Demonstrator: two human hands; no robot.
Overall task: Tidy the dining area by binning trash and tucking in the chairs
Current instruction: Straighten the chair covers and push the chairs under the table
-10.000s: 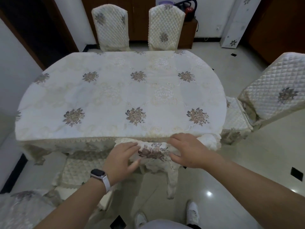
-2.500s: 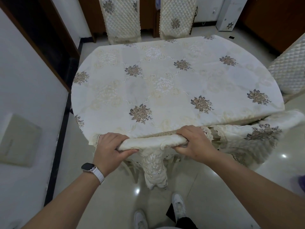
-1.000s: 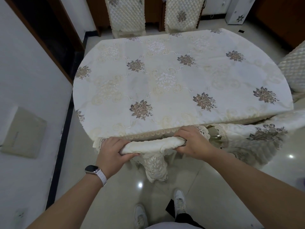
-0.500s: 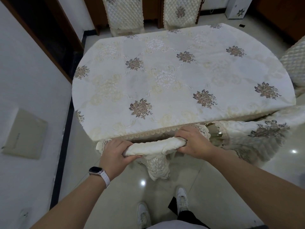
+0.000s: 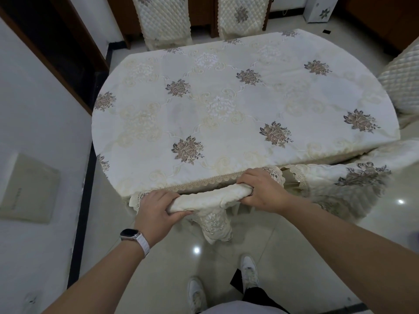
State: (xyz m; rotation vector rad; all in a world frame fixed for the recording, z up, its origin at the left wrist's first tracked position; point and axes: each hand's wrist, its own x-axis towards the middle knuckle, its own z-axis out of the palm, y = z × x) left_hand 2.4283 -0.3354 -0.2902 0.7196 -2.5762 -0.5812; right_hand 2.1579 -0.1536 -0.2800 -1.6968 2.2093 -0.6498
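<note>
**Both hands grip the chair back at the table's near edge**

The left hand and the right hand each curl round one end of the padded top rail of a dining chair in a cream embroidered fabric cover. Holding it far apart at both ends lets the person push squarely, so the chair should slide straight rather than swing to one side. A white-strapped watch sits on the left wrist.

The chair stands at 6 o'clock of the oval table under a cream tablecloth with brown flower motifs, its rail just against the cloth's lace trim. By the look of it, it is nearly or fully tucked in.

A second chair in a matching cover is tucked at about 4 o'clock, just beside the held one. Two quilted cream chairs stand at 12 o'clock, and another quilted chair at 3 o'clock.

No bin or other container shows in this view, and no trash can be made out, so the binning part cannot be judged from here
</note>
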